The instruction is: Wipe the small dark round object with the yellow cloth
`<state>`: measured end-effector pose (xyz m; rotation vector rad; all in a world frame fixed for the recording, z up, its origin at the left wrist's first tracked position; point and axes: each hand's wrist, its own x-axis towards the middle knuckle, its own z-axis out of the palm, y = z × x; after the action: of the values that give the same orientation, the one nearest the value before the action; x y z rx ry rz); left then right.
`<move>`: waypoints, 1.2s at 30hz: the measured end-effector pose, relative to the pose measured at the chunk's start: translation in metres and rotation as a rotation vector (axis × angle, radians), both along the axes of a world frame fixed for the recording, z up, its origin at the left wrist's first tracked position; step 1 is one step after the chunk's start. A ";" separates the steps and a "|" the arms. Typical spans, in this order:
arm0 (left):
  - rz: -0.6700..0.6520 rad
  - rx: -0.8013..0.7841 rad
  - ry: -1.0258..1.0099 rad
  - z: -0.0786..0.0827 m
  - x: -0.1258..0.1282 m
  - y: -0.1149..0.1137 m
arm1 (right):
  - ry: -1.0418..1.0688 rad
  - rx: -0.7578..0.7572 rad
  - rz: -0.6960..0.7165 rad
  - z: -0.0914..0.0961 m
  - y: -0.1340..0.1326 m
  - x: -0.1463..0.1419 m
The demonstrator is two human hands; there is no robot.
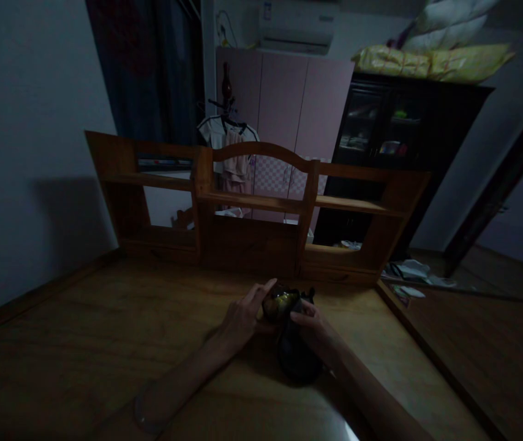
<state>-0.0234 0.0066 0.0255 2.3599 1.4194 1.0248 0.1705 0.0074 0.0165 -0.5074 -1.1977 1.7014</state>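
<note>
My left hand (245,312) curves around the near-left side of a shiny, dark rounded object (280,302) with yellow-gold reflections. Its index finger stretches along the top, and the thumb side is lower down, partly in shadow. In a pinch, my right hand (313,324) holds the upper part of a black pouch-like item (298,355), which hangs down toward me against the shiny object's right side. A dark, uneven tip of the black item sticks up behind the right fingers. Dim light hides the exact kind of both things.
Below the hands lies a wooden surface (105,331) with a raised edge (431,349) on the right. A wooden shelf unit (252,199) stands along its far side. Behind are a pink wardrobe (282,98), a dark cabinet (408,135) and a coat rack with clothes (234,147).
</note>
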 end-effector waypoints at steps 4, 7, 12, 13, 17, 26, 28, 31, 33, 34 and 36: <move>0.006 0.019 0.020 -0.002 0.000 0.001 | -0.042 -0.010 -0.016 0.001 0.000 0.002; 0.023 0.012 0.032 -0.003 0.000 0.001 | -0.114 0.003 -0.061 0.002 0.001 0.005; 0.028 0.014 0.067 -0.006 0.001 0.001 | -0.270 0.060 -0.148 0.006 0.003 0.008; 0.029 0.018 0.079 -0.007 0.002 0.001 | -0.304 0.064 -0.163 0.006 0.003 0.008; 0.013 0.019 0.115 -0.012 0.002 0.003 | -0.375 0.038 -0.233 0.007 0.002 0.008; -0.035 -0.013 0.097 -0.013 0.005 0.002 | -0.387 0.007 -0.257 0.006 0.004 0.006; -0.051 -0.033 0.101 -0.013 0.005 0.001 | -0.393 0.035 -0.233 0.007 0.003 0.006; -0.054 -0.051 0.111 -0.013 0.006 0.001 | -0.402 0.053 -0.222 0.009 0.002 0.005; -0.041 -0.048 0.120 -0.014 0.005 0.002 | -0.393 0.066 -0.214 0.008 0.001 0.005; -0.033 -0.044 0.124 -0.014 0.005 0.002 | -0.385 0.074 -0.208 0.008 0.001 0.005; -0.018 -0.043 0.133 -0.016 0.004 0.004 | -0.384 0.084 -0.203 0.007 0.000 0.004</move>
<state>-0.0198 0.0109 0.0097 2.4458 1.4459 0.8382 0.1746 0.0076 0.0234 -0.9016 -1.4280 1.4121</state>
